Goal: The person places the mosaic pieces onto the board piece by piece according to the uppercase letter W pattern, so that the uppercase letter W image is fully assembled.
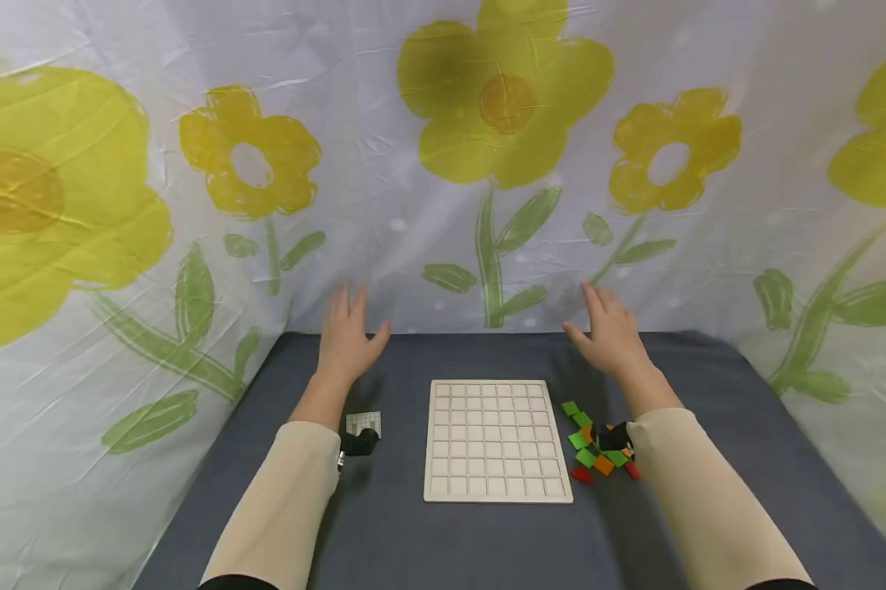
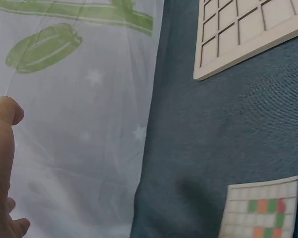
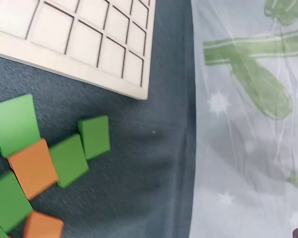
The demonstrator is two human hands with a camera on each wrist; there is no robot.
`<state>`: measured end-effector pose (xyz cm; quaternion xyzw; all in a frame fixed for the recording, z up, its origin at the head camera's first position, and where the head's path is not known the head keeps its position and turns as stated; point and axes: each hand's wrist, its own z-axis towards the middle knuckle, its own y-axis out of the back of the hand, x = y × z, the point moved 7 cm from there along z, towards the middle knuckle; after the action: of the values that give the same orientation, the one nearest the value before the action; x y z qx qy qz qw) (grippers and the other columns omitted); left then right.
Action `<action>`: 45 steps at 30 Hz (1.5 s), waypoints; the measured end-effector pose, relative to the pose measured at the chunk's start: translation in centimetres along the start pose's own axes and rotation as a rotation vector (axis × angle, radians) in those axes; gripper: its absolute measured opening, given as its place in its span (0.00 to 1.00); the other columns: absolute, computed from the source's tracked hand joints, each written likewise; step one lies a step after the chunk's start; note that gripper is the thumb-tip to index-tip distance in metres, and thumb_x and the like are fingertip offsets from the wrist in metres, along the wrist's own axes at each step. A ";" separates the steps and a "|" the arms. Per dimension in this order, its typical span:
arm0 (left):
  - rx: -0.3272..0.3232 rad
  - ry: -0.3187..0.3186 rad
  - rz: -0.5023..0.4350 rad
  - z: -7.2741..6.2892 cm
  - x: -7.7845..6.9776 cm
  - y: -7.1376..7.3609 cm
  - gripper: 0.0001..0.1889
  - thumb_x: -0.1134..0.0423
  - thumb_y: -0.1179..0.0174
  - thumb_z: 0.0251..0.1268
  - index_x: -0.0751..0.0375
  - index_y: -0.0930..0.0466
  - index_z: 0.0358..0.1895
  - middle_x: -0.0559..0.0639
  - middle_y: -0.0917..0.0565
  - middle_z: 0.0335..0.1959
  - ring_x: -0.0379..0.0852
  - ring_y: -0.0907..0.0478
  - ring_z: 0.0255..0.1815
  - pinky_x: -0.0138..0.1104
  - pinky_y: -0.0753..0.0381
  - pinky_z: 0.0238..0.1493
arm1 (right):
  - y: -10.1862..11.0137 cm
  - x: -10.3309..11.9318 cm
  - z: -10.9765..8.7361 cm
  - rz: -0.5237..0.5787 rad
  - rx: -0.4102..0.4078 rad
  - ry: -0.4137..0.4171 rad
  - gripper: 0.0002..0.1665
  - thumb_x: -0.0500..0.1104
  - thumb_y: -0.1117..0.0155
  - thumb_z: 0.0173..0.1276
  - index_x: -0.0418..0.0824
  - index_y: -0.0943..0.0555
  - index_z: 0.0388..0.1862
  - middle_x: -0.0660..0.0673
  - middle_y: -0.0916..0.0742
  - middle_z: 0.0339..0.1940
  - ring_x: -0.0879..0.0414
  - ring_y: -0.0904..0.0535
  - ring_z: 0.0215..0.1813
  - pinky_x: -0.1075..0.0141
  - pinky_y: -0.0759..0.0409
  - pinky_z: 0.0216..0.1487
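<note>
Both hands are raised over the far part of the table and hold nothing. My left hand [image 1: 345, 340] has its fingers extended and thumb spread, beyond a small pattern card [image 1: 364, 423]. In the left wrist view that card [image 2: 260, 210] shows green, orange and red squares on a pale grid. Fingers spread, my right hand [image 1: 611, 332] is past a loose group of coloured square tiles [image 1: 586, 457]. These tiles [image 3: 67, 158] are green and orange in the right wrist view; red ones show in the head view. Between the arms lies a pale wooden grid board [image 1: 497, 442] with bare cells.
A dark grey-blue cloth [image 1: 479, 545] covers the table. Behind and at both sides hangs a white curtain [image 1: 369, 205] with yellow flowers, touching the table's far edge. The tiles lie just right of the board, the card to its left.
</note>
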<state>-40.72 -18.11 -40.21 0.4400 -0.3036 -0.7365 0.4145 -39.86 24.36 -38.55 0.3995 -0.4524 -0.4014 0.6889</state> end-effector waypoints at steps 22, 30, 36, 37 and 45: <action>0.083 0.129 -0.464 -9.2 -0.7 -6.4 0.35 0.59 0.41 0.75 0.60 0.43 0.81 0.64 0.36 0.76 0.66 0.35 0.73 0.59 0.30 0.65 | -6.1 -0.7 -6.2 0.291 0.208 -0.099 0.52 0.61 0.44 0.79 0.42 0.57 0.86 0.31 0.36 0.79 0.30 0.38 0.75 0.33 0.37 0.67; 0.163 0.087 -0.513 -12.6 -2.3 -8.1 0.31 0.64 0.39 0.74 0.65 0.36 0.77 0.57 0.19 0.55 0.44 0.24 0.32 0.38 0.24 0.35 | -7.1 -1.2 -8.4 0.309 0.185 -0.152 0.34 0.49 0.42 0.80 0.32 0.33 0.77 0.29 0.25 0.71 0.31 0.31 0.70 0.36 0.32 0.65; 0.222 0.070 -0.483 -13.6 -3.3 -8.9 0.29 0.62 0.39 0.73 0.64 0.31 0.75 0.45 0.18 0.44 0.37 0.33 0.21 0.34 0.30 0.26 | -7.8 -1.6 -9.8 0.306 0.186 -0.179 0.27 0.44 0.39 0.79 0.31 0.24 0.70 0.32 0.18 0.59 0.36 0.21 0.59 0.42 0.22 0.56; 0.219 0.071 -0.478 -13.7 -3.4 -9.0 0.28 0.63 0.39 0.73 0.64 0.30 0.73 0.45 0.19 0.43 0.37 0.34 0.20 0.34 0.31 0.26 | -7.9 -1.7 -10.0 0.310 0.190 -0.182 0.27 0.44 0.38 0.78 0.31 0.24 0.69 0.32 0.18 0.58 0.36 0.21 0.57 0.43 0.22 0.55; 0.159 -0.075 -0.359 -14.6 -4.0 -9.0 0.20 0.63 0.34 0.68 0.64 0.17 0.61 0.48 0.18 0.44 0.43 0.27 0.36 0.41 0.25 0.40 | -8.9 -2.1 -10.4 0.257 0.237 -0.196 0.25 0.42 0.31 0.71 0.29 0.18 0.62 0.33 0.17 0.51 0.36 0.20 0.53 0.43 0.21 0.52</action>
<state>-29.59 -11.52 -52.17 0.4907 -0.2928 -0.7882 0.2285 -32.32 25.05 -50.16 0.3757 -0.6087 -0.2913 0.6352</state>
